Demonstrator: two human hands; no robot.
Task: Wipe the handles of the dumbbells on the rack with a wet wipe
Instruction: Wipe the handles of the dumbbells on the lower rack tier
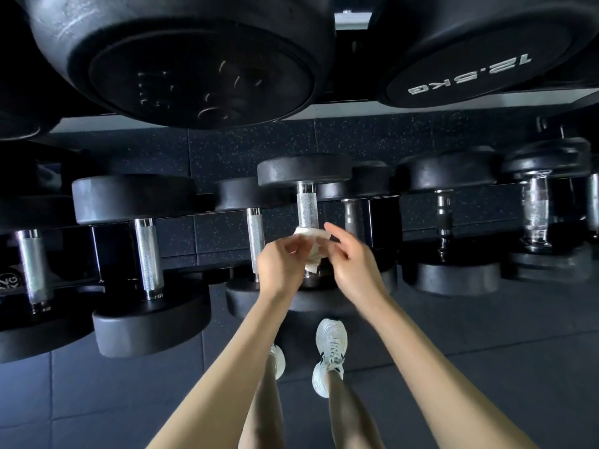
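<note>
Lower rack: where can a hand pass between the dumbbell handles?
Widest gap: between the second handle and the third handle from the left. Another: right of the dark-grip handle. Crowded around the wet wipe, at left hand and right hand.

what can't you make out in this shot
Head view:
Lower end of the handle: hidden by the wipe and left hand.
Right hand: fingers blurred, so its hold on the wipe is unclear.
Weight marking on the top-left dumbbell: too faint to read.
Label at the left edge: cut off by the frame.
</note>
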